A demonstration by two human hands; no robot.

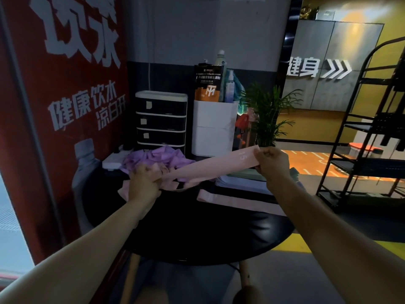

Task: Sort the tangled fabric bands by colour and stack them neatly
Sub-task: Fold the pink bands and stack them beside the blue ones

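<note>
A pink fabric band [219,163] marked "15" is stretched in the air between both hands above the round black table [197,233]. My right hand [272,162] pinches its right end. My left hand [144,181] grips its other end down at the tangled heap. The heap holds purple bands [160,157] behind my left hand and more pink bands [173,185] under it. Another pink band [238,199] lies flat on the table to the right. A pale green and white stack [243,179] sits behind that band.
At the table's back stand a black-and-white drawer unit [161,120], a white box [213,128] with bottles, a white power strip [114,160] and a potted plant [265,115]. A red poster wall [63,106] is at left; a black metal rack [361,139] at right.
</note>
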